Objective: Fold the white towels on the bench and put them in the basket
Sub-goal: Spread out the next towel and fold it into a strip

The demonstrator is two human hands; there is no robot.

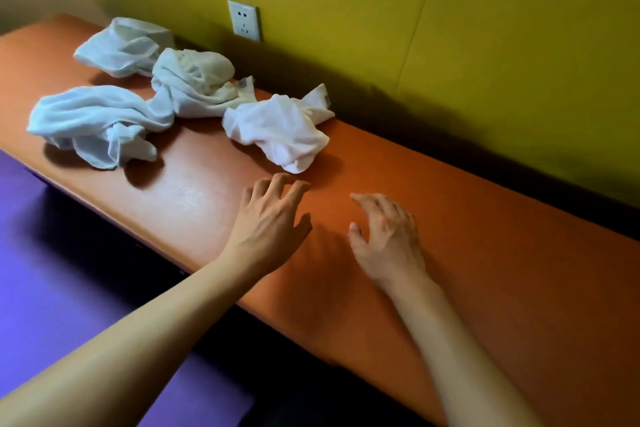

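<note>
left hand (268, 218), right hand (388, 236): grip released | towels (280, 130): crumpled on bench (450, 253) | tag unreadable

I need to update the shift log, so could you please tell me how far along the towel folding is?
Nothing looks done yet: four white towels lie crumpled on the orange bench, none folded, and no basket is in view. In hand: the left hand and right hand are open and empty, reaching toward the nearest towel. All the folding and basketing is left.
</note>
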